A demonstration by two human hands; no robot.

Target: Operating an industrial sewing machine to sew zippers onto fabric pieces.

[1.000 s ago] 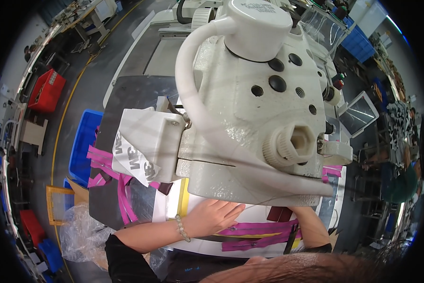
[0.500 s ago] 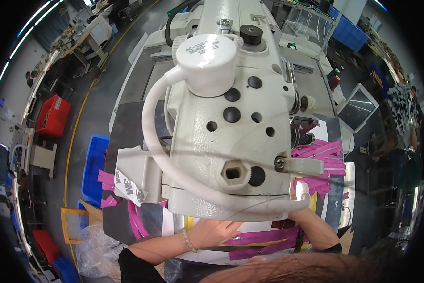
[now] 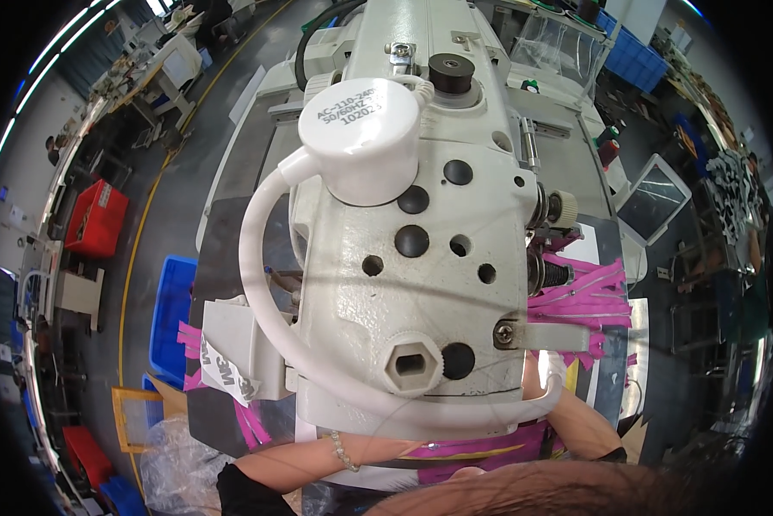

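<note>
A white sewing machine head point(image 3: 352, 310) with a cylindrical housing point(image 3: 365, 138) and curved hose fills the middle. My left hand point(image 3: 376, 447), with a bead bracelet at the wrist, reaches in below its front edge, beside pink zipper strips point(image 3: 481, 451); its fingers are mostly hidden. My right hand point(image 3: 541, 383) reaches up at the machine's front right, behind the hose, fingers hidden. More pink zippers point(image 3: 584, 284) are bunched right of the machine; others point(image 3: 253, 426) hang at the left.
A blue bin point(image 3: 171, 318) stands left of the worktable, near crumpled plastic point(image 3: 180, 456) and a red crate point(image 3: 94, 215). A tilted screen point(image 3: 653, 198) is at the right. Workbenches point(image 3: 171, 60) line both sides, with people point(image 3: 214, 30) at the back left.
The view has shifted, so the machine sits lower in the picture and more of its back shows. My left hand has become mostly hidden under the machine's front edge.
</note>
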